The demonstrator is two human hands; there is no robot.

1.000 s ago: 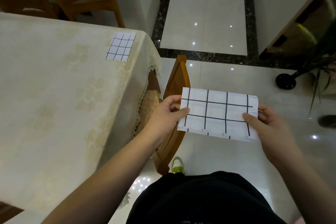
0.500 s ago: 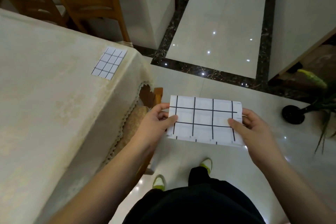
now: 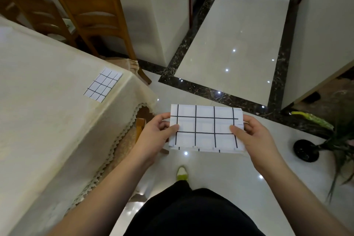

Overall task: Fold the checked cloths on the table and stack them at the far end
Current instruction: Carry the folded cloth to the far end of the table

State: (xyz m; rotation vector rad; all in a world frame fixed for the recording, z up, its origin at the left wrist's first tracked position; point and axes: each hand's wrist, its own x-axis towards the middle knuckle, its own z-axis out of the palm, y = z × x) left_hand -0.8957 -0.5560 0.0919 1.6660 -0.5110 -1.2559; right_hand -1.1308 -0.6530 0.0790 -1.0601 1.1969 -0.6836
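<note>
A white cloth with black checks (image 3: pixel 206 127), folded into a flat rectangle, is held in the air over the floor beside the table. My left hand (image 3: pixel 156 136) pinches its left edge and my right hand (image 3: pixel 254 140) pinches its right edge, thumbs on top. A second checked cloth (image 3: pixel 102 87), folded small, lies flat on the table (image 3: pixel 38 101) near its far right corner. The table wears a cream cloth with a lace hem.
A wooden chair (image 3: pixel 140 126) is tucked under the table's right side, close to my left hand. Two more wooden chairs (image 3: pixel 95 23) stand at the far end. A potted plant (image 3: pixel 314 147) stands on the glossy floor to the right.
I have walked forward along the table's right side with the cloth held in both hands. The far corner and its folded cloth now sit closer, and the far chairs have come into view.
</note>
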